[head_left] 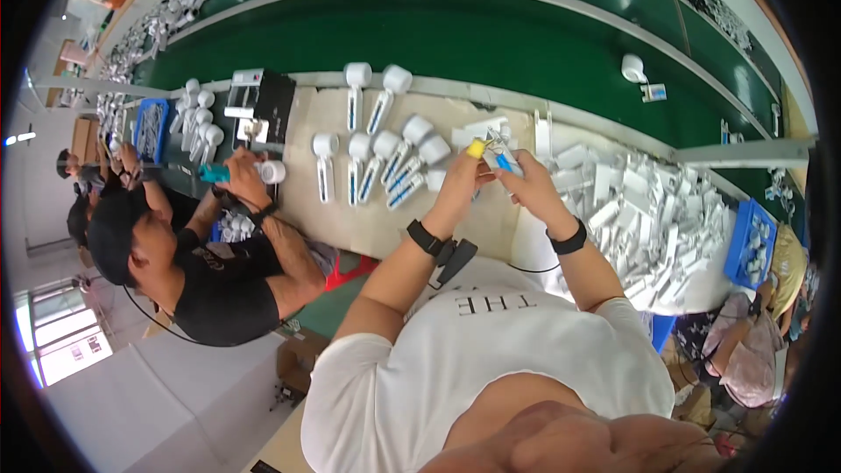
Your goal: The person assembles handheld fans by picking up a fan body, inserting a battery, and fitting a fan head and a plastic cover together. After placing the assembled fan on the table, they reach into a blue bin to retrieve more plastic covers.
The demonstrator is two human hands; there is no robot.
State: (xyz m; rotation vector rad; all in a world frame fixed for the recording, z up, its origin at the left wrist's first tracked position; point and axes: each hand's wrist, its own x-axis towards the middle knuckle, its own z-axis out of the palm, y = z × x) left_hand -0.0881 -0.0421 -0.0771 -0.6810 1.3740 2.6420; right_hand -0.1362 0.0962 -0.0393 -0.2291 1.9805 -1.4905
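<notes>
Two small parts are in grasp: the left hand (460, 180) pinches a bright-yellow piece (476, 148), the right hand (535, 184) grips a slim blue-and-white part (503, 162) — thin wires (493, 139) show between them, above the cream tabletop (350, 223). White round-headed plastic handles with blue strips (385, 144) lie toward nine and ten o'clock; a heap of loose white plastic pieces (657, 219) spreads from three to four. Beyond the handles, at half past nine, stands a boxy black-and-silver machine (277, 109); at half past eight, a co-worker in black (223, 293) holds a teal object (213, 173). Past twelve runs a long green surface (455, 35) — a round white part (632, 68) sits there toward two.
</notes>
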